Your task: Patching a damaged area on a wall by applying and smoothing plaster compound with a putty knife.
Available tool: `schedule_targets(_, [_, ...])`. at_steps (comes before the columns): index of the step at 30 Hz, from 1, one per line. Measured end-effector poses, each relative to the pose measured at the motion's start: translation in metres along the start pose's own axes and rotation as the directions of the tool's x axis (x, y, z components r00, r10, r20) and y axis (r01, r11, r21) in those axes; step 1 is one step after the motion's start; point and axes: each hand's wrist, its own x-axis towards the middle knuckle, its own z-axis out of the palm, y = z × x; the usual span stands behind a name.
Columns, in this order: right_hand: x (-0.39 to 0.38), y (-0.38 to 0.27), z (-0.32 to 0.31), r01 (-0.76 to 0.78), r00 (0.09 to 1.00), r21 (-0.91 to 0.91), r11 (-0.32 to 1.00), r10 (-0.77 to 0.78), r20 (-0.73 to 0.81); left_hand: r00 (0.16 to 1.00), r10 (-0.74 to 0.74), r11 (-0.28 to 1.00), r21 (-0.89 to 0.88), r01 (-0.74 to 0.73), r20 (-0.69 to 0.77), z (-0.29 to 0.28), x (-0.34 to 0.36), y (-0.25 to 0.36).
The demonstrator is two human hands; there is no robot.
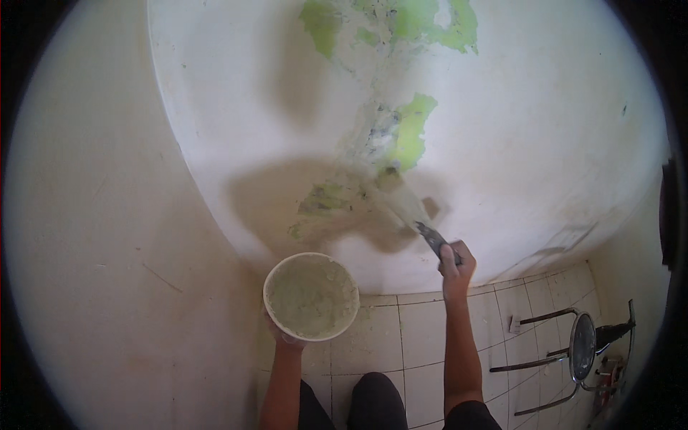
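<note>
My left hand [285, 334] holds a round white tub [356, 301] from beneath and the side, its fingers mostly hidden behind it. Greyish-green putty [308, 297] lies inside and smears the tub's inner wall. In my right fist is the dark handle of a putty knife [428, 236], with my right hand [457, 266] closed round it and the thumb along the handle. The pale blade slants up and left to the wall [516, 143], at the lower end of a patched strip. Bright green patches [412, 132] and grey smears show on that strip.
A side wall [107, 215] meets the patched wall at a corner on the left. White floor tiles [423, 330] lie below. At the lower right is a metal-legged stool [585, 347] with a round seat, a small pale object [514, 325] near its legs.
</note>
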Motion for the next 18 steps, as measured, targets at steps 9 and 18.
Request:
schedule_targets(9, [0.055, -0.014, 0.075, 0.13, 0.991, -0.268, 0.955, -0.115, 0.07, 0.983, -0.181, 0.944, -0.283, 0.17, -0.014, 0.031, -0.005, 0.013])
schedule_targets(18, [0.036, 0.04, 0.024, 0.045, 0.997, -0.217, 0.975, -0.057, -0.05, 0.991, -0.13, 0.973, -0.195, 0.124, -0.019, 0.009, -0.001, 0.004])
